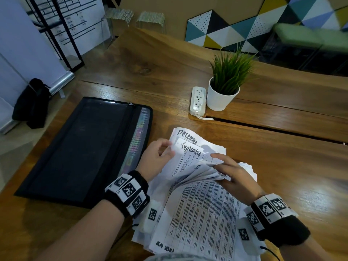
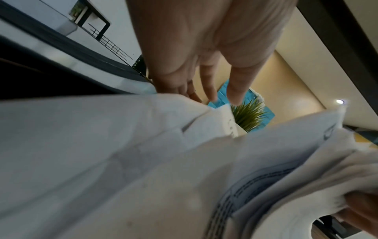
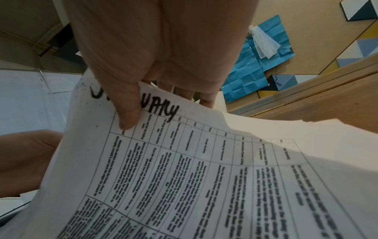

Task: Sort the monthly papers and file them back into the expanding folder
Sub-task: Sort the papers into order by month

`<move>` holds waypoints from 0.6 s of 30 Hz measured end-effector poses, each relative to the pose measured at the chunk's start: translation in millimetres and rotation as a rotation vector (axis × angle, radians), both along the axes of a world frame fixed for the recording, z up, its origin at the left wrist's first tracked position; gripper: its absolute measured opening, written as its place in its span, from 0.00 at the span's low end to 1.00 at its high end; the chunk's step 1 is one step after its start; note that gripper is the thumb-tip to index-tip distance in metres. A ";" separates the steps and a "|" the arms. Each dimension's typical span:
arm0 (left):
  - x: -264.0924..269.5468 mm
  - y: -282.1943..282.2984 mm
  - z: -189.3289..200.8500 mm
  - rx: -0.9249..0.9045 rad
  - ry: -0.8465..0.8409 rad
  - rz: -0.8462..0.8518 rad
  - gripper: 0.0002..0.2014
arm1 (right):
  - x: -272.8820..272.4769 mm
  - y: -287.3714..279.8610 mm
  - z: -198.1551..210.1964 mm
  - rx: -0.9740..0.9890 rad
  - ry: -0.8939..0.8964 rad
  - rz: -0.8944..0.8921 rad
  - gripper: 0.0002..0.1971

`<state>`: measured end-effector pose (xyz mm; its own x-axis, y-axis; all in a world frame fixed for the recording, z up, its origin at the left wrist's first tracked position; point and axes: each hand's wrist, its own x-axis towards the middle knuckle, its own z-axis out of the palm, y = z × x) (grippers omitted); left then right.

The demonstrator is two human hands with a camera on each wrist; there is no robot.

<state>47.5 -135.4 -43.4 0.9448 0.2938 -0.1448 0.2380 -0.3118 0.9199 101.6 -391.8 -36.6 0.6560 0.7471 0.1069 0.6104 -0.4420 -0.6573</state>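
Note:
A loose pile of printed monthly papers (image 1: 199, 210) lies on the wooden table (image 1: 282, 166) in front of me. Sheets headed "December" (image 1: 188, 135) and "September" (image 1: 190, 152) show at its far end. My right hand (image 1: 226, 172) pinches a fanned bunch of lifted sheets; in the right wrist view its thumb (image 3: 126, 113) presses on a sheet headed "January" (image 3: 184, 161). My left hand (image 1: 162, 153) rests with nearly straight fingers (image 2: 208, 87) at the left edge of the raised sheets (image 2: 122, 145). The black expanding folder (image 1: 84, 147) lies to the left, coloured tabs showing along its right side.
A white potted plant (image 1: 224, 85) and a white power strip (image 1: 197, 100) stand beyond the papers. A black bag (image 1: 32, 104) sits on the floor to the left of the table, near a black metal rack (image 1: 62, 34). Bare wood lies right of the papers.

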 end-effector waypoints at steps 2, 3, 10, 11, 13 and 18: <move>-2.2 3.2 1.2 -0.110 0.036 0.136 0.21 | 0.9 1.0 -0.1 -0.029 0.011 -0.015 0.21; -2.9 5.6 0.9 -0.140 0.069 0.183 0.26 | 1.3 1.5 -0.1 -0.040 0.014 -0.019 0.21; -5.0 8.8 1.4 -0.203 0.161 0.140 0.33 | 2.6 3.5 4.7 -0.060 0.033 0.001 0.24; -5.0 6.7 3.7 -0.229 0.156 0.125 0.33 | 3.3 3.1 4.7 -0.065 0.036 0.000 0.22; -5.7 2.8 7.5 -0.276 0.157 0.088 0.33 | 4.3 3.3 5.0 -0.058 0.035 0.006 0.22; -9.0 -1.6 15.6 -0.275 0.199 -0.041 0.29 | 7.1 4.9 7.8 -0.048 -0.006 0.051 0.19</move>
<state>38.5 -137.0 -27.8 0.9003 0.1800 -0.3963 0.4138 -0.0715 0.9076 108.7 -386.9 -28.8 0.6167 0.7837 0.0742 0.6367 -0.4411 -0.6325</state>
